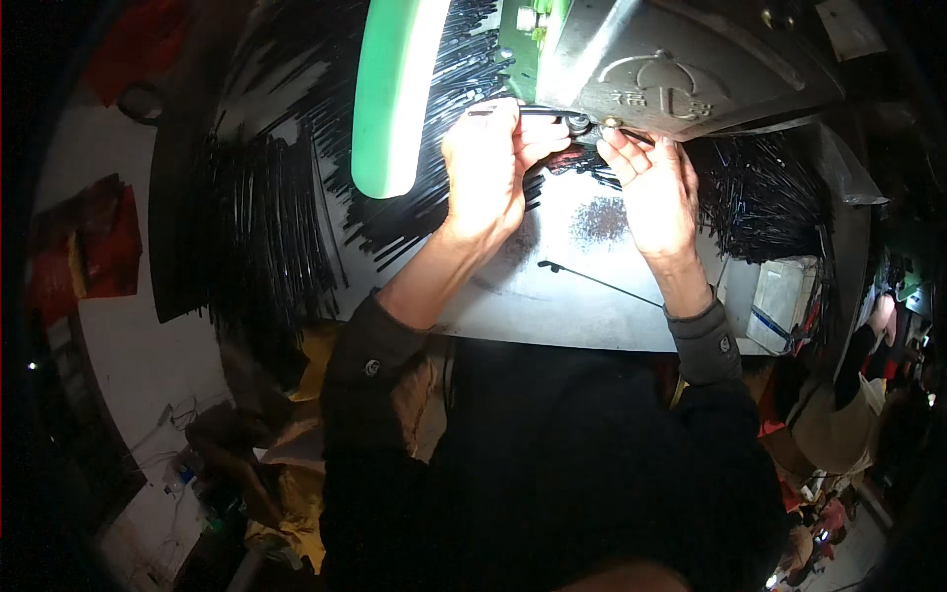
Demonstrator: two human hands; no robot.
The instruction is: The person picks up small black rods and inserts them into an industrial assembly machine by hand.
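Observation:
My left hand [483, 163] is closed with the fingers pinched round a thin black rod [547, 111], which runs level under the lower edge of a machine's metal cover [681, 74]. Close by on the right, my right hand [653, 192] pinches a dark, thin end [639, 136] between thumb and fingers. Whether this belongs to the same rod cannot be made out. Between both hands sits a small round metal part [579, 124] of the machine, and a brass-coloured screw [613, 122] shows on the cover's edge. Fingertips partly hide the rod.
A bright green-edged lamp [395, 109] hangs left of the machine. Heaps of black rods lie behind my left hand [424, 158], at the far left [261, 217] and at the right [764, 197]. One loose rod [602, 282] lies on the pale tabletop [552, 321]. An open box [784, 296] stands right.

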